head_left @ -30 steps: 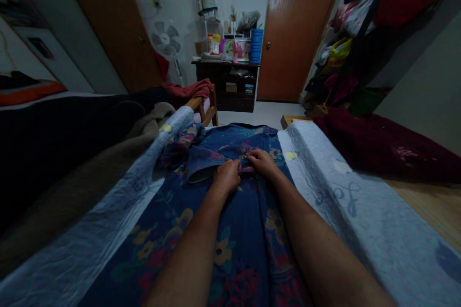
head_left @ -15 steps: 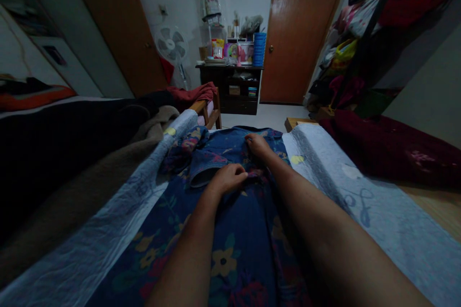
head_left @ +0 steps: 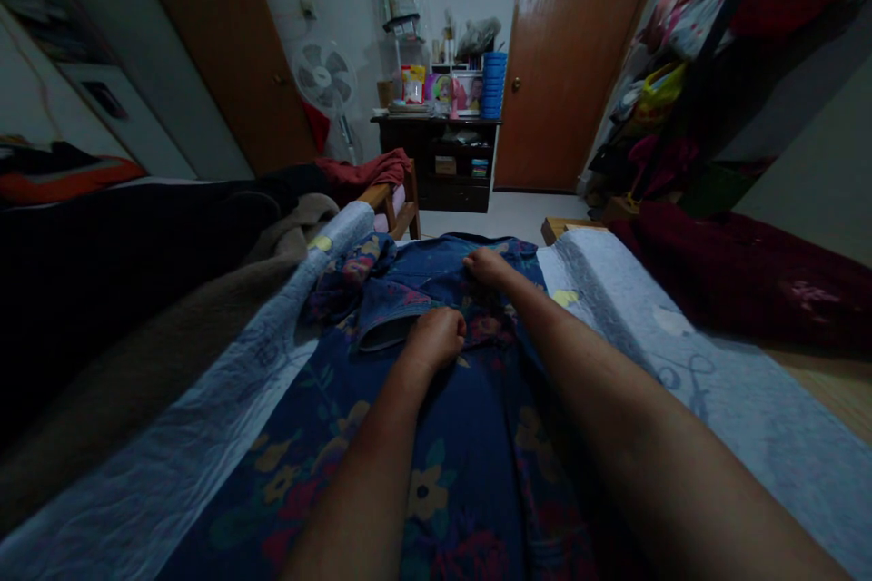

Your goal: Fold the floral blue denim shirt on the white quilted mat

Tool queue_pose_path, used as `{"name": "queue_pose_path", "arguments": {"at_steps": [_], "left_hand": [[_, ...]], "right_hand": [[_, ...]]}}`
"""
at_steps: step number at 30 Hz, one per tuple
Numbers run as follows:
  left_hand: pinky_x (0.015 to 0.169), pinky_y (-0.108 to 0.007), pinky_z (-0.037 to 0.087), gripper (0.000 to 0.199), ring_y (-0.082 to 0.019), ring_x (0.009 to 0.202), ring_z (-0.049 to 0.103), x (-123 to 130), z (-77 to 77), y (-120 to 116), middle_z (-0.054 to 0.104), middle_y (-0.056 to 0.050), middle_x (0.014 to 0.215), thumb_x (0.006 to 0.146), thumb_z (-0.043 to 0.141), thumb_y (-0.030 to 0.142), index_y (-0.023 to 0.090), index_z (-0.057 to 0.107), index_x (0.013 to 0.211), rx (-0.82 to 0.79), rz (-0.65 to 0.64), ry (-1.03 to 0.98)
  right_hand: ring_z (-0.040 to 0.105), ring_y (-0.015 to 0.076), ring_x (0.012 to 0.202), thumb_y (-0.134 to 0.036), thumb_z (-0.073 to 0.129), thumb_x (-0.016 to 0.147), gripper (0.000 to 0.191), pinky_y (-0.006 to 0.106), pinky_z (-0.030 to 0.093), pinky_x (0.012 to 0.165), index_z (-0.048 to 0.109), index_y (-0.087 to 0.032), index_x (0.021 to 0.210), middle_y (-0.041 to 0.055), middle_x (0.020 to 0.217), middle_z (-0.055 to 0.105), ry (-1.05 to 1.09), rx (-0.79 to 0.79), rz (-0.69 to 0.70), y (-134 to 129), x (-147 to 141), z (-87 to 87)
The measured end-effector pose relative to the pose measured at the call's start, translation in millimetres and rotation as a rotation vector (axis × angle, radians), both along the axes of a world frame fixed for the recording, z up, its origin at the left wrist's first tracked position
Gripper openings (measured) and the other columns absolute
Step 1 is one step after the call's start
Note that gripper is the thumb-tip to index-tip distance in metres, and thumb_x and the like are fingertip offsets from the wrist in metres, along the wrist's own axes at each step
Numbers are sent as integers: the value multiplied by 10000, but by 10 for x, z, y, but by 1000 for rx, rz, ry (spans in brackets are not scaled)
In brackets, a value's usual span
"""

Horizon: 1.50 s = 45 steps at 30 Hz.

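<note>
A dark blue garment with yellow and red flowers (head_left: 426,495), perhaps a dress, lies spread in front of me. One sleeve (head_left: 388,313) is folded across its upper part, its cuff opening facing left. My left hand (head_left: 440,336) is closed in a fist on the fabric beside that cuff. Farther up, my right hand (head_left: 487,267) has its fingers closed on the cloth near the garment's upper right. Fingertips of both hands are partly hidden. At the upper left another bunched part (head_left: 351,277) of the floral cloth lies crumpled.
Beneath the garment is a light grey-blue bed cover (head_left: 708,408). A brown blanket (head_left: 224,309) and dark cloth lie on the left, a maroon cloth (head_left: 736,281) on the right. Beyond the bed are a wooden chair (head_left: 409,213), a fan (head_left: 325,77) and a dark cabinet (head_left: 436,172).
My left hand's fingers, stretched and pinching before, have curled into a fist on the cloth. My right hand has closed more tightly in about the same place.
</note>
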<state>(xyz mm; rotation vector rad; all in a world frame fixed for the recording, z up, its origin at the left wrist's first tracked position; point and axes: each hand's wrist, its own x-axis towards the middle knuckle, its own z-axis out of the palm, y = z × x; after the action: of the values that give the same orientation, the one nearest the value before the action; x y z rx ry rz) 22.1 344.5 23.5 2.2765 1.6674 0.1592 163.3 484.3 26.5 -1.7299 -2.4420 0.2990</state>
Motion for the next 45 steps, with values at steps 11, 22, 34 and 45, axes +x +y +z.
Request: {"name": "queue_pose_path", "arguments": {"at_steps": [11, 22, 34, 45], "left_hand": [[788, -315, 530, 244, -240, 965, 674, 136, 75, -107, 705, -97, 1026, 836, 496, 137, 217, 673, 984, 78, -7, 182], [786, -349, 536, 207, -255, 934, 679, 115, 76, -115, 715, -77, 986, 792, 541, 179, 231, 667, 948, 155, 18, 155], [808, -352, 519, 210, -258, 982, 625, 142, 74, -129, 678, -97, 1012, 798, 533, 142, 200, 668, 948, 255, -42, 160], [813, -290, 467, 208, -199, 908, 598, 71, -182, 35, 675, -31, 963, 748, 588, 154, 213, 656, 935, 163, -152, -112]], "right_hand": [[610, 216, 1033, -343, 575, 939, 279, 387, 519, 882, 618, -170, 1154, 108, 1205, 605, -169, -60, 12, -157, -104, 88], [586, 209, 955, -205, 337, 961, 308, 278, 446, 813, 629, -192, 1058, 97, 1099, 615, 136, 210, -167, -64, -144, -126], [592, 189, 888, -128, 420, 898, 247, 251, 438, 805, 645, -152, 998, 89, 987, 685, 230, 204, -188, 75, -87, -265], [595, 214, 1104, -114, 472, 880, 348, 270, 432, 935, 657, -183, 1166, 107, 1206, 655, 147, 149, -123, 53, 210, -255]]}}
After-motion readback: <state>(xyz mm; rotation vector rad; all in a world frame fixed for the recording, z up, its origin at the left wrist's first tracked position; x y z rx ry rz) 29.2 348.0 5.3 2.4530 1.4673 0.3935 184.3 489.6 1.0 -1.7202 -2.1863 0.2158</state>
